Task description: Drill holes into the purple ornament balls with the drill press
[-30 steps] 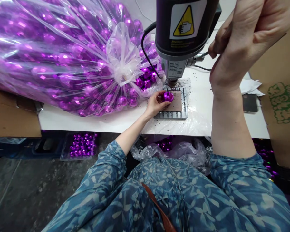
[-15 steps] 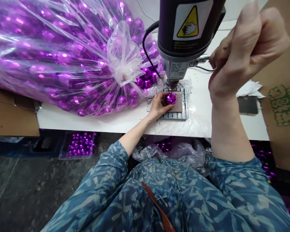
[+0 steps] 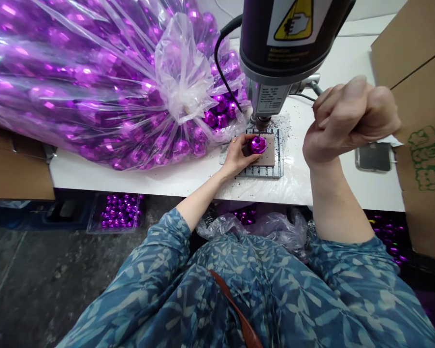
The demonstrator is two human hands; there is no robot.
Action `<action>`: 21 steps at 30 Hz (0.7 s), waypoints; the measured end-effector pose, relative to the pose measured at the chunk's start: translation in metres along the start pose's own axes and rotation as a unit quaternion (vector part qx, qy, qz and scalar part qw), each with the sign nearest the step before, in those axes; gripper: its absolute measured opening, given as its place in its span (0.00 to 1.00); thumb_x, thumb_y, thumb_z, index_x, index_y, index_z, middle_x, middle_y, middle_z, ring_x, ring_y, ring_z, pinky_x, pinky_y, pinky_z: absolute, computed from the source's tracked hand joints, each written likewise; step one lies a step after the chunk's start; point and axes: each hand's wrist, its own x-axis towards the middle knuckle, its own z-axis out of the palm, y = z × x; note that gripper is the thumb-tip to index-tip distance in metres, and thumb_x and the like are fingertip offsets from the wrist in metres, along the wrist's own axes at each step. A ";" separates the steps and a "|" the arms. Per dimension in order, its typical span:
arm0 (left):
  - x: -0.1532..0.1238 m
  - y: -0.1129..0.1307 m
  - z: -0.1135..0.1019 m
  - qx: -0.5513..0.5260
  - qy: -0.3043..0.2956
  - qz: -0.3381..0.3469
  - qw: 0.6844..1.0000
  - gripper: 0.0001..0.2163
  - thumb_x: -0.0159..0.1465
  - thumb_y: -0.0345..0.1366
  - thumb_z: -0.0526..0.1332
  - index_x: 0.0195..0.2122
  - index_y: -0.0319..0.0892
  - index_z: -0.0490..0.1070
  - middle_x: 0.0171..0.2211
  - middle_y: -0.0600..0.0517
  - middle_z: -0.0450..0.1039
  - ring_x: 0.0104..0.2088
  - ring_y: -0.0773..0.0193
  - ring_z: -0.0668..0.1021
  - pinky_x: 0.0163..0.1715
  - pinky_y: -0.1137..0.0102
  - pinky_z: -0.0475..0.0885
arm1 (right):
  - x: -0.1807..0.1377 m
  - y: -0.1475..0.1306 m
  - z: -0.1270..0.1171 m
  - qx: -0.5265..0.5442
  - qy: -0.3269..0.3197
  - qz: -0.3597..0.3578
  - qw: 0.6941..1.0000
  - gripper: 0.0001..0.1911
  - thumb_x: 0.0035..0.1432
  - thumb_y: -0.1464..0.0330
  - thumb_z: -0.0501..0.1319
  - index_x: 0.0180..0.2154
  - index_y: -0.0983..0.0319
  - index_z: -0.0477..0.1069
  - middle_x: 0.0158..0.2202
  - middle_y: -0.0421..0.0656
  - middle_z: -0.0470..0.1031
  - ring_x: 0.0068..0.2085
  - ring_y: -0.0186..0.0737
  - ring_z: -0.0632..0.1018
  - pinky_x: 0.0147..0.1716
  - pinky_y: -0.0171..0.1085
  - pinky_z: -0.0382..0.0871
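Observation:
My left hand [image 3: 238, 155] pinches a shiny purple faceted ball [image 3: 258, 144] from its left side. The ball rests on a brown board [image 3: 268, 157] that lies on the slotted metal base [image 3: 279, 170] of a drill press. Directly above, the bit of the drill press [image 3: 286, 53] comes down to the top of the ball; whether it has gone in I cannot tell. At the right, my right hand [image 3: 351, 118] is closed around the press's feed lever [image 3: 314, 87], whose end is hidden in the fist.
A big clear bag of purple balls [image 3: 105, 87] fills the table's left. Dark shavings surround the base. A phone [image 3: 374, 157] lies by a cardboard box [image 3: 426, 159] at right. Below the table's edge, a clear bin [image 3: 121, 212] holds more balls. A black cable hangs beside the press.
My right hand has swung down and a little to the left with the lever. My left hand still holds the ball in place on the board. The view has shifted slightly.

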 end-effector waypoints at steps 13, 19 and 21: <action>0.002 -0.013 0.002 0.003 0.004 0.032 0.999 0.29 0.57 0.39 0.80 0.57 0.44 0.74 0.54 0.44 0.81 0.58 0.47 0.81 0.59 0.53 0.77 | -0.016 0.042 -0.016 -0.067 -0.001 -0.035 0.997 0.49 0.60 0.32 0.46 0.21 0.73 0.36 0.16 0.44 0.38 0.22 0.12 0.55 0.29 0.26 0.56; 0.006 -0.021 0.003 0.018 0.006 0.049 0.999 0.28 0.58 0.40 0.80 0.57 0.45 0.74 0.53 0.45 0.81 0.55 0.50 0.82 0.57 0.54 0.78 | 0.017 -0.022 0.004 -0.038 0.005 0.022 0.999 0.46 0.58 0.33 0.50 0.25 0.71 0.36 0.19 0.41 0.40 0.22 0.09 0.56 0.28 0.23 0.49; 0.004 -0.015 0.001 0.028 0.015 0.046 0.998 0.27 0.59 0.40 0.80 0.57 0.45 0.74 0.53 0.46 0.81 0.54 0.51 0.83 0.56 0.56 0.79 | 0.040 -0.048 0.012 -0.028 -0.012 0.056 0.998 0.46 0.53 0.35 0.57 0.28 0.68 0.36 0.20 0.39 0.45 0.22 0.11 0.59 0.28 0.23 0.46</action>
